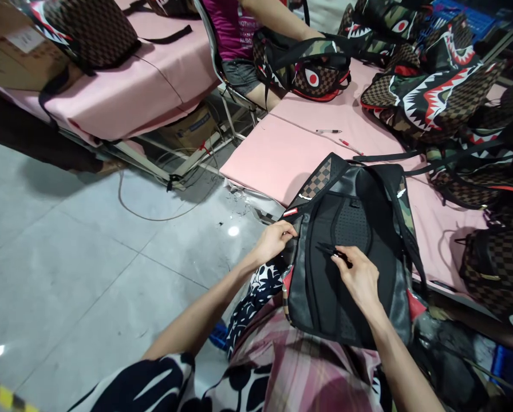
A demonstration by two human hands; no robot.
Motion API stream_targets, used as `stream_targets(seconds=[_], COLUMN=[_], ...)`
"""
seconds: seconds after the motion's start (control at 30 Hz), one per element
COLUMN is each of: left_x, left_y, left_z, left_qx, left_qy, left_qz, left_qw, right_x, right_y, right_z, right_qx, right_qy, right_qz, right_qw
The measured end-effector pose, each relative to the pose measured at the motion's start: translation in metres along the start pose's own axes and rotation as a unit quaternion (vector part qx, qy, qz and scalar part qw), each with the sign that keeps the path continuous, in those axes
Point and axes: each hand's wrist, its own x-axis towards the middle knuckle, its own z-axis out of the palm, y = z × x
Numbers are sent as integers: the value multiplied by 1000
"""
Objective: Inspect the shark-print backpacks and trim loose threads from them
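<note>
from the head view, we have a black backpack lying back panel up between and beneath our hands, its top on the pink table and its lower end over our plaid apron. our left hand is at the bag's left edge, thumb and fingertips pinched on it, just below a small red label. our right hand is above the middle of the panel, fingers closed around a small black tool whose tip points toward our left hand. the two hands are apart, with part of the panel between them. beyond both hands, a pen lies on the table, and farther off a co-worker's arm reaches over another backpack. to the right of our right hand and farther out, we see a pile of patterned bags.
</note>
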Motion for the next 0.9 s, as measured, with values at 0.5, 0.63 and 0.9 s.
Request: stream_targets(seconds=[0.5,0.63,0.9], left_x=[-4,-24,-47], left_y=[-2,3,23], left_z=[-4,-7,18], left_qx=[-47,23,325], left_qy=[75,-4,-34], left_qz=[-11,58,111], left_qw=[996,998,939], right_x=[39,36,-2], right_y=[-51,-27,30], right_z=[4,-3,-3], right_qx=[-276,-109,204], right_qy=[-70,-57,-71], right_qz=[-122,-49,94], right_qw=[951,991,972])
